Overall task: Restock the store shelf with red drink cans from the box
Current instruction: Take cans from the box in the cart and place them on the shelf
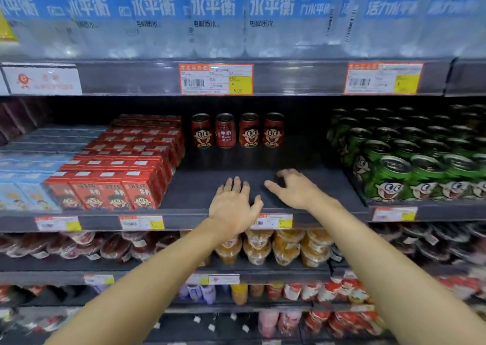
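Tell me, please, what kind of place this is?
Most likely a grocery store aisle. Price tags with barcodes are clipped to the shelf edges, and the shelves hold rows of the same goods: red cans, green cans and red cartons. Both hands are empty.

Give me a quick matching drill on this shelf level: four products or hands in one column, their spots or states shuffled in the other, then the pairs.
Column 1
1. red cans
2. green cans
3. red cartons
4. left hand

Column 2
A. packed at the right end of the shelf
B. open, palm down, over the bare front of the shelf
C. four in a row at the back of the gap
D. stacked left of the gap, beside blue cartons

Pairs: 1-C, 2-A, 3-D, 4-B
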`<state>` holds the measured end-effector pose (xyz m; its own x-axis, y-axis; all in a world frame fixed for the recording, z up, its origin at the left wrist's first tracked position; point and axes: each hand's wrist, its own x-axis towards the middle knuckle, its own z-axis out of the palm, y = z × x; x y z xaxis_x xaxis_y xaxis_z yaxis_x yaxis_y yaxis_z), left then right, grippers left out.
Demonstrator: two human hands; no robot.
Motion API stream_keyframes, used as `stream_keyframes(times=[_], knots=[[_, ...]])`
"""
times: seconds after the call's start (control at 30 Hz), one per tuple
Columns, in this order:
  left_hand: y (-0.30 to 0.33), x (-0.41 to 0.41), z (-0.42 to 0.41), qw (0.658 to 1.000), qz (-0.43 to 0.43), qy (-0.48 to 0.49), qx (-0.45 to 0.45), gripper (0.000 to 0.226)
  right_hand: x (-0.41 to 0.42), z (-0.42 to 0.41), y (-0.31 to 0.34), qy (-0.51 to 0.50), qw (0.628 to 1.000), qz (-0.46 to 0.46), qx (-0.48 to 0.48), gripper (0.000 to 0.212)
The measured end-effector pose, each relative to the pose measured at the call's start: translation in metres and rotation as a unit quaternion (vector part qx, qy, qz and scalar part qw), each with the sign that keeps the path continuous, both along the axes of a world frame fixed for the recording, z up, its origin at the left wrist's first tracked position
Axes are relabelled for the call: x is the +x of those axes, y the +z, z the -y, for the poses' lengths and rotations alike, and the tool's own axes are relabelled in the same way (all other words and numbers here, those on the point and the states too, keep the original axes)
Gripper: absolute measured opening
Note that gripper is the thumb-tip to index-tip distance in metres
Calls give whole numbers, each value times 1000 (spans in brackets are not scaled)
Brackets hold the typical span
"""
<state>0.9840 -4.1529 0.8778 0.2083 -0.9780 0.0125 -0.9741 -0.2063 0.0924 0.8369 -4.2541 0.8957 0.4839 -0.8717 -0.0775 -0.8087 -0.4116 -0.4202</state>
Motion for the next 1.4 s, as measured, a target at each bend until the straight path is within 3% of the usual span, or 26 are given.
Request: stream_keyframes(times=[0.13,0.4,0.67,0.87,0.93,1.13,1.4], knots=[[1,-1,1,1000,-1,-1,17,68,-4,-28,-13,20,995,-77,-61,65],[-1,-6,1,999,3,26,-19,60,-1,-50,-26,-44,983,-59,-166,59],[28,11,-10,996,-55,-21,60,50,-7,-61,-23,-24,986,-56,-156,61],[15,18,-47,981,94,-153,-78,53,-22,-106,-33,-8,982,-51,-180,78],[7,14,-61,965,110,-202,-124,48,-30,-122,-34,-8,982,-56,-183,73],[-6,-11,-111,966,87,-206,-127,19,-56,-188,-42,-82,984,-81,-136,54],[-57,-54,-223,968,42,-245,-43,31,-83,-329,-98,-173,975,-138,1,47]])
